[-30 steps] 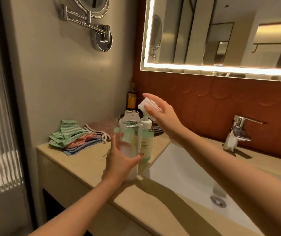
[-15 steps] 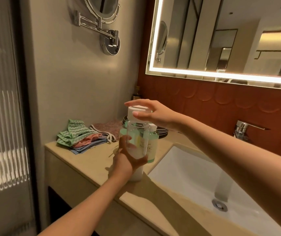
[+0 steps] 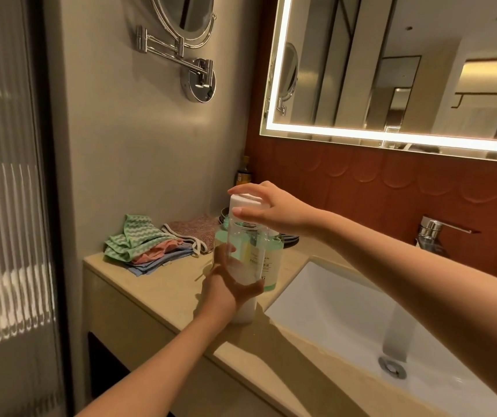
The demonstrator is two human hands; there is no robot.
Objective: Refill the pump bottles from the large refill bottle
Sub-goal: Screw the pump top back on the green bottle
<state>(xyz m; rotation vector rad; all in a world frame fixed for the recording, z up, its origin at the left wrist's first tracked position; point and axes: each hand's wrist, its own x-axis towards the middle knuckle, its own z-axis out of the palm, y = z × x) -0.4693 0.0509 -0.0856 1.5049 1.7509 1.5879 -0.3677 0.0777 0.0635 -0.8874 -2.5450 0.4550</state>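
A tall clear bottle point(image 3: 242, 251) with a white lower part stands on the beige counter point(image 3: 162, 293), left of the basin. My left hand point(image 3: 229, 284) grips its body from the left. My right hand point(image 3: 268, 209) holds a white cap point(image 3: 245, 203) on the bottle's mouth, fingers curled over it. Right behind stands a green pump bottle point(image 3: 272, 257), partly hidden by the clear bottle and my hands; its pump head is hidden.
A white basin point(image 3: 346, 314) with a drain lies to the right, a chrome tap point(image 3: 430, 230) behind it. Folded cloths point(image 3: 150, 245) are stacked at the counter's back left. A dark amber bottle point(image 3: 242, 176) stands in the corner. A swing-arm mirror point(image 3: 187, 34) hangs on the wall.
My right hand has brought the white cap from above the green pump bottle down onto the clear bottle's mouth. My left hand has kept its grip on the bottle.
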